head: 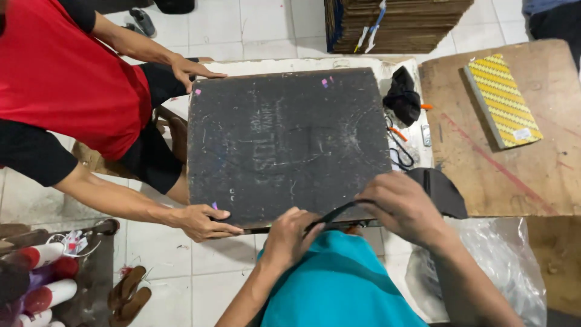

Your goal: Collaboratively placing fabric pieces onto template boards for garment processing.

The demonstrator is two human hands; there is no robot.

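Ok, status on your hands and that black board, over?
Left hand and right hand pinch a black strap at the black board near edge. Another person's hands grip its left side.

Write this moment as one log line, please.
left hand: grips black strap | right hand: grips strap, at edge of dark board | co-worker's hands: hold board's left corners

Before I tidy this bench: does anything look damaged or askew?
The dark board is scratched and scuffed all over. The wooden table bears a long red streak. The yellow book lies at an angle. Nothing looks spilled.
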